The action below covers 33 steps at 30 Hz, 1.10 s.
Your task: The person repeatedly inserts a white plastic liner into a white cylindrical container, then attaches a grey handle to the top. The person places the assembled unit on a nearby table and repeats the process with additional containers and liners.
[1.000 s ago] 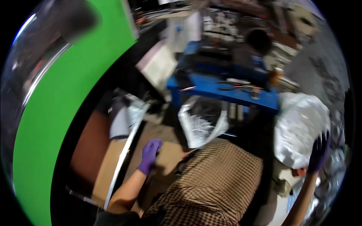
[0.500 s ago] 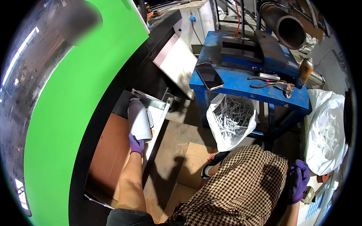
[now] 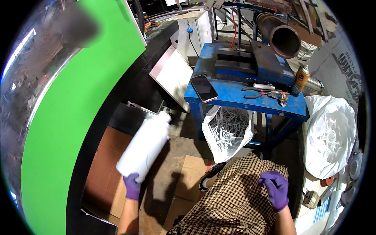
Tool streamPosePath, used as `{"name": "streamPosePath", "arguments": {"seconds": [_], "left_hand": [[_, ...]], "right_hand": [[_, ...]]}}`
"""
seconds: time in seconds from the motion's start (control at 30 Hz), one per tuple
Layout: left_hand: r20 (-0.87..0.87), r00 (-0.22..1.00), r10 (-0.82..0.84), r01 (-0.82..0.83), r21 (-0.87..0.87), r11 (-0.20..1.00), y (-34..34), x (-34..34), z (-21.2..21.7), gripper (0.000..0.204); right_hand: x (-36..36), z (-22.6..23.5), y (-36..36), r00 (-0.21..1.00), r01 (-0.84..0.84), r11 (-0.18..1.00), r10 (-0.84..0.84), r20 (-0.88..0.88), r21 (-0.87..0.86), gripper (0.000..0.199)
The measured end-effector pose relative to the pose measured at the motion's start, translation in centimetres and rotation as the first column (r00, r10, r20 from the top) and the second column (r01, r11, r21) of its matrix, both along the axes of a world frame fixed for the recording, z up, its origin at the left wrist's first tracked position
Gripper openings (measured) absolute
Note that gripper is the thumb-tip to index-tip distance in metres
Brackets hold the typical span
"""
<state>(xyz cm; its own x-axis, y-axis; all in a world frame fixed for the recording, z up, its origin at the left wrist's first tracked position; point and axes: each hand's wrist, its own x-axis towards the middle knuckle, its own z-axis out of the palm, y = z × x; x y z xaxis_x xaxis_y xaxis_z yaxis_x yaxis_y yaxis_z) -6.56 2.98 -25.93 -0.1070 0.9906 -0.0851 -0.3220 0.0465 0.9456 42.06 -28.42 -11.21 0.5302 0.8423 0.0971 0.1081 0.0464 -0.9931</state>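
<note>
My left hand (image 3: 132,186), in a purple glove, grips the base end of a white plastic bottle (image 3: 145,145). The bottle is tilted, its narrow neck pointing away and to the right, above the open drawer-like box beside me. A thin dark line runs across its lower side. My right hand (image 3: 274,191), also gloved in purple, hovers over my checked lap (image 3: 231,199). Its fingers are curled in, and I see nothing in them.
A blue metal bench (image 3: 243,94) carries a phone (image 3: 204,88), pliers (image 3: 266,93) and a spray can (image 3: 300,80). A bag of white strips (image 3: 229,127) hangs at its front. Another bag of white rings (image 3: 329,137) stands right. A green panel (image 3: 66,113) curves along the left.
My left hand has lifted the white bottle out of the box, toward me. My right hand has come up and left over my lap. The view has shifted slightly right.
</note>
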Motion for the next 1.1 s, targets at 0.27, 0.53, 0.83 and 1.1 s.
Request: {"name": "streamPosePath", "arguments": {"seconds": [0.27,0.53,0.83,1.1], "left_hand": [[-0.667,0.687,-0.287,0.463,0.097,0.881,-8.8,3.7,5.7,0.075],[-0.946,0.316,-0.064,0.738,0.204,0.643,-8.5,11.9,8.7,0.115],[-0.933,0.320,-0.165,0.944,0.300,0.133,-15.4,24.7,20.2,0.117],[-0.922,0.380,0.078,0.906,0.388,0.170,-16.7,25.2,20.1,0.080]], "right_hand": [[-5.0,1.5,6.8,0.957,-0.227,0.969,0.241,-0.165,0.097,0.094],[-5.2,4.9,2.6,0.908,-0.257,0.883,0.081,0.412,0.393,0.091],[-6.3,4.5,2.6,0.809,-0.467,0.869,0.345,0.476,0.163,0.136],[-7.1,0.4,-0.9,0.821,-0.054,0.959,-0.117,0.559,0.280,0.136]]}}
